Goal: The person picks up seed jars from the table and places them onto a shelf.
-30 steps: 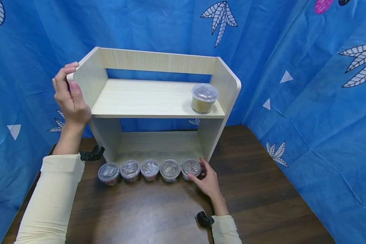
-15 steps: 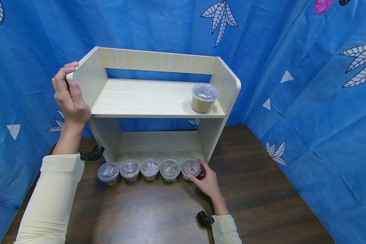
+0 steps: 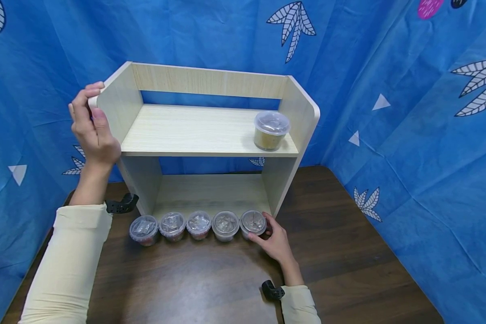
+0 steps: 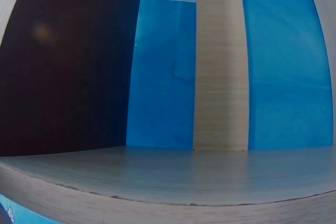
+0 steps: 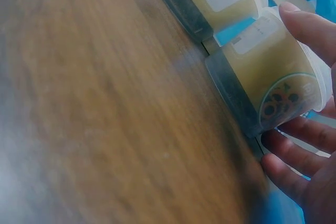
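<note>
A two-tier pale wooden shelf (image 3: 202,128) stands upright on the table. My left hand (image 3: 93,126) grips the front edge of its left side panel, near the top. In the left wrist view that hand is hidden; only a shelf panel (image 4: 220,174) and its back rail show. My right hand (image 3: 276,240) holds the rightmost lidded plastic cup (image 3: 253,220), thumb on the near side and fingers round the far side. In the right wrist view this cup (image 5: 262,59) has a white label, a yellowish band and a round printed emblem, and its base sits on the table.
Several more lidded cups (image 3: 226,225) stand in a row along the shelf's front, left of the held one. A larger clear tub (image 3: 271,130) with yellow contents is on the upper board, at right. Blue patterned curtain (image 3: 389,90) surrounds the dark wooden table (image 3: 348,252).
My right hand's fingers have shifted very slightly on the cup. The cups, the shelf and my left hand stay where they were.
</note>
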A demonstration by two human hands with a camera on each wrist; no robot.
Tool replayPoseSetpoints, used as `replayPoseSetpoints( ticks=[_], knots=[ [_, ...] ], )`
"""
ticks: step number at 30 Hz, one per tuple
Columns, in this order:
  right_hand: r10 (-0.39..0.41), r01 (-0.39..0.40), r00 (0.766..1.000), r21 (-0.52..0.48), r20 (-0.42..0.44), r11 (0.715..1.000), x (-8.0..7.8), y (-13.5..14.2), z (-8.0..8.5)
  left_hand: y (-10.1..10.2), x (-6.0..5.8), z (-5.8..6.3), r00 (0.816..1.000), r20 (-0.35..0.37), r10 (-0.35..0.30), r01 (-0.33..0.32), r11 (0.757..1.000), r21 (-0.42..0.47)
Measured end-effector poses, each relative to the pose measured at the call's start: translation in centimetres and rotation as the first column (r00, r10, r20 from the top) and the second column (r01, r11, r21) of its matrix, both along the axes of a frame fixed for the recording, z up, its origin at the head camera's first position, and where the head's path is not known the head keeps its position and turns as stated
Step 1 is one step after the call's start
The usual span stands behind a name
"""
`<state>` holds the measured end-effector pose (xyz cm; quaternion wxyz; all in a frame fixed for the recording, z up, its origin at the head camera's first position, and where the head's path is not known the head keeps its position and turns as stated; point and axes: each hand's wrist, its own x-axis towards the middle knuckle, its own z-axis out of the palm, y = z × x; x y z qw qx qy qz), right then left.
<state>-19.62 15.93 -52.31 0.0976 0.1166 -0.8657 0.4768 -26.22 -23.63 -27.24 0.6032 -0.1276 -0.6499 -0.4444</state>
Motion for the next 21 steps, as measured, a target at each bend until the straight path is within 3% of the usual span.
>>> replayPoseSetpoints(
  ticks=[8, 21],
  knots=[
    [0.017, -0.014, 0.998, 0.042, -0.066, 0.999, -0.06, 0.33, -0.43, 0.00, -0.02, -0.05, 1.000, 0.006, 0.004, -0.004, 1.000, -0.002],
    [0.010, -0.010, 1.000, 0.033, 0.008, 0.999, 0.04, 0.37, 0.26, -0.09, 0.09, -0.13, 1.000, 0.010, 0.012, -0.012, 1.000, -0.005]
  ],
)
